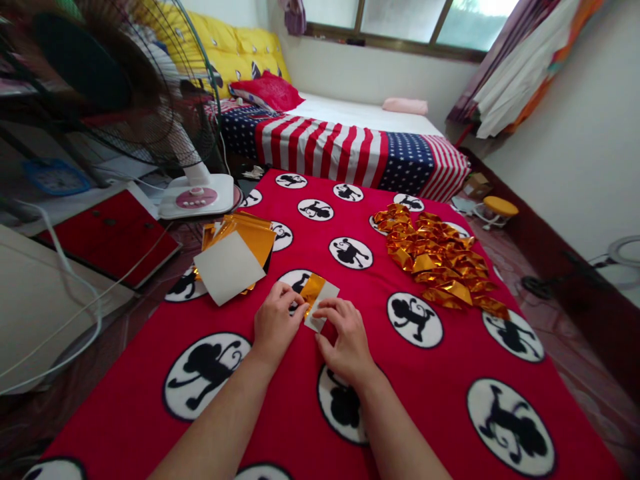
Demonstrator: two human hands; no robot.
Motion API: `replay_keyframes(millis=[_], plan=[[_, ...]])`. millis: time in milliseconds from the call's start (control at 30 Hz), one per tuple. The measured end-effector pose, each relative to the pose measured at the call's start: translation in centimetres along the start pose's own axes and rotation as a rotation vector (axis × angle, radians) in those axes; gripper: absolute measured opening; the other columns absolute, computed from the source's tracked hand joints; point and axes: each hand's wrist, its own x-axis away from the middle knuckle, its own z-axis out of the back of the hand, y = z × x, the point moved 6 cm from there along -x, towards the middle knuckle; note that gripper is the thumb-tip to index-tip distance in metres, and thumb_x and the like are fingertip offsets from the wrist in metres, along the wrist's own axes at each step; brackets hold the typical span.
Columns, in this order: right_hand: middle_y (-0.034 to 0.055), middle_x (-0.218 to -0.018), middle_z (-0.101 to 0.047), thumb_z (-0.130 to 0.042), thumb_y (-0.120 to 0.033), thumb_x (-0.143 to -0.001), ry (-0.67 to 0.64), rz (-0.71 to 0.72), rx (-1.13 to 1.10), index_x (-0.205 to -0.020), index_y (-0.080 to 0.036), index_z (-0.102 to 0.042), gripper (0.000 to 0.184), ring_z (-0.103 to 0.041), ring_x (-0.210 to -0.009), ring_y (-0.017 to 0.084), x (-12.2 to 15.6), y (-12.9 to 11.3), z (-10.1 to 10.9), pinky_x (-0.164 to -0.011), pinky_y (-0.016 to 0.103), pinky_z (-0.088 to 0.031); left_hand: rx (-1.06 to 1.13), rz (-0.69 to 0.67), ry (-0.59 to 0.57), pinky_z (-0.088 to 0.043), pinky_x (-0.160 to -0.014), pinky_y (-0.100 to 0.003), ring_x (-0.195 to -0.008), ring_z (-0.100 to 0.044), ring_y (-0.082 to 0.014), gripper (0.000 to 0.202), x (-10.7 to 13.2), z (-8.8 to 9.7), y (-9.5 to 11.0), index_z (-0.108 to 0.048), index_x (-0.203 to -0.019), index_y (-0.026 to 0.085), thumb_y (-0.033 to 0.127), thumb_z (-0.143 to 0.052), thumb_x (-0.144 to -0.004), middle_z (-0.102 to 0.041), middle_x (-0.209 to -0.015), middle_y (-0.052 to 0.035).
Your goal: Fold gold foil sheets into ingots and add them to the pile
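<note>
A small sheet of foil paper (327,293), gold on one side and whitish on the other, lies partly folded on the red cloth. My left hand (279,315) pinches its left edge between thumb and fingertips. On the whitish part rest the curled fingers of my right hand (346,333), with the thumb held apart below. To the left is a stack of gold foil sheets (257,237), topped by a pale square sheet (230,267). At the right lies a heap of folded gold foil pieces (435,257).
The red cloth (350,213) with monkey prints covers the surface before me. A standing fan (197,193) is at the left, near a red box (115,230). Behind stands a bed with a striped cover (320,147). A yellow-topped stool (501,205) is at the right.
</note>
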Motion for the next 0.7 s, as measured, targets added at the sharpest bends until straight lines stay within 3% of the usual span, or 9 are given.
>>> replay_keyframes(millis=[167,267,500,700], plan=[[0.0041,-0.113,-0.061,-0.068,-0.008,-0.068,-0.001,-0.004,-0.006,-0.097,-0.026,-0.064,0.035,-0.054,-0.106,0.024,0.06,0.20,-0.09,-0.091,0.040,-0.041,0.108,-0.033,-0.188,-0.046,-0.073,-0.028,-0.084,-0.062,-0.0173,0.005,-0.44,-0.50,-0.61,-0.071,-0.078,0.022,0.026,-0.068,-0.080,-0.062,-0.090,-0.0020],[0.0045,-0.113,-0.061,-0.068,-0.008,-0.068,0.000,-0.003,-0.009,-0.096,-0.026,-0.065,0.034,-0.054,-0.106,0.024,0.07,0.23,-0.08,-0.091,0.040,-0.041,0.159,-0.052,-0.243,-0.048,-0.079,-0.029,-0.089,-0.062,-0.0185,0.004,-0.52,-0.51,-0.81,-0.073,-0.078,0.022,0.022,-0.068,-0.079,-0.062,-0.093,-0.0027],[0.0058,-0.113,-0.060,-0.066,-0.008,-0.070,0.030,0.012,-0.013,-0.094,-0.025,-0.064,0.030,-0.054,-0.106,0.025,0.16,0.39,-0.06,-0.090,0.041,-0.043,0.168,-0.038,-0.198,-0.048,-0.077,-0.029,-0.086,-0.062,-0.0177,0.004,-0.41,-0.58,-0.91,-0.073,-0.078,0.022,0.024,-0.069,-0.078,-0.063,-0.092,-0.0027],[0.0072,-0.108,-0.060,-0.059,-0.009,-0.080,0.088,0.039,-0.030,-0.089,-0.024,-0.063,0.018,-0.056,-0.103,0.023,0.27,0.48,0.06,-0.090,0.040,-0.045,0.111,-0.015,-0.137,-0.044,-0.066,-0.026,-0.083,-0.062,-0.0170,0.006,-0.51,-0.55,-0.55,-0.074,-0.081,0.025,0.028,-0.071,-0.078,-0.066,-0.091,-0.0013]])
